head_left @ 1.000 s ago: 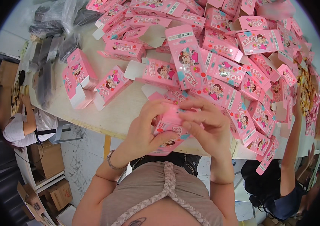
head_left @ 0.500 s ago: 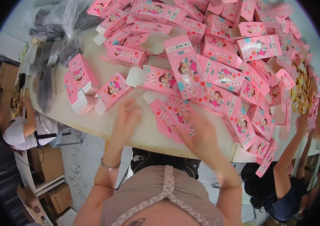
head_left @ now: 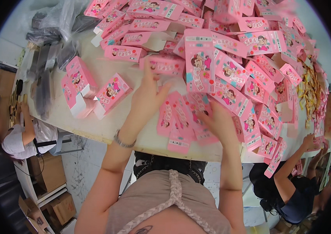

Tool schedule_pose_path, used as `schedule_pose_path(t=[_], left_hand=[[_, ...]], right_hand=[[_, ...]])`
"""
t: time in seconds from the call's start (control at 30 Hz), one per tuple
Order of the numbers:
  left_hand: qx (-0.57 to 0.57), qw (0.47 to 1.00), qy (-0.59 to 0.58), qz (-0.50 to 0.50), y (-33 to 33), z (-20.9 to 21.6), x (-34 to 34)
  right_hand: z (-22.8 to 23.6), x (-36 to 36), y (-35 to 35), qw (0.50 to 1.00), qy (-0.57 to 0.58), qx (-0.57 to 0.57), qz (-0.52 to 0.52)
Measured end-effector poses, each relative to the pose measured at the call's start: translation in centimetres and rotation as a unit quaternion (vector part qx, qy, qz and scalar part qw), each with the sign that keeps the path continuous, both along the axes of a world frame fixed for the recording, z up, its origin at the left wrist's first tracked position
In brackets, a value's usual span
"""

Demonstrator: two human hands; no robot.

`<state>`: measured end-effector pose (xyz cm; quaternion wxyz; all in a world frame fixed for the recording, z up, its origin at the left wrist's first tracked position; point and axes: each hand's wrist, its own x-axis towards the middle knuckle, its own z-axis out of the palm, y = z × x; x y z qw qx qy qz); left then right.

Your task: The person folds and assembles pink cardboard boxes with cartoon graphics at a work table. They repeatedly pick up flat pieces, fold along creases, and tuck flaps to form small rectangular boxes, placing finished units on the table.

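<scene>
My left hand [head_left: 146, 93] reaches forward over the table, its fingers apart around the near left end of a pink carton box [head_left: 168, 64]; whether it touches the box is hard to tell. My right hand [head_left: 217, 120] lies over the right edge of several flat pink cartons [head_left: 179, 119], with its fingers stretched leftward and slightly blurred. Those flat cartons are fanned out near the table's front edge. Just beyond them a taller pink box [head_left: 199, 64] leans on the heap. Two more boxes, one of them a pink box [head_left: 113, 91], stand left of my left hand.
A large heap of pink boxes [head_left: 261, 43] covers the back and right of the table [head_left: 142, 142]. Dark plastic-wrapped packs [head_left: 45, 87] lie at the left. Gold wrapped pieces [head_left: 307, 95] are piled at the far right, beside a co-worker's hand [head_left: 309, 141]. Another person sits at the left.
My left hand has moved forward to a box lying near the heap. The flat cartons are more spread out, and my right hand has shifted right and forward. The tall box now stands straighter.
</scene>
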<state>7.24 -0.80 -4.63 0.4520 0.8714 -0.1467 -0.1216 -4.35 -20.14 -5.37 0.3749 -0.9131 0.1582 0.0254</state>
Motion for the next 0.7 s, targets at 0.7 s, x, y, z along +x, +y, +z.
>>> schedule_pose_path(t=[0.7], left_hand=[[-0.470, 0.849, 0.226, -0.088, 0.4, 4.1, -4.9]], right_hand=[[3.9, -2.3, 5.8, 0.926, -0.078, 0.368, 0.041]])
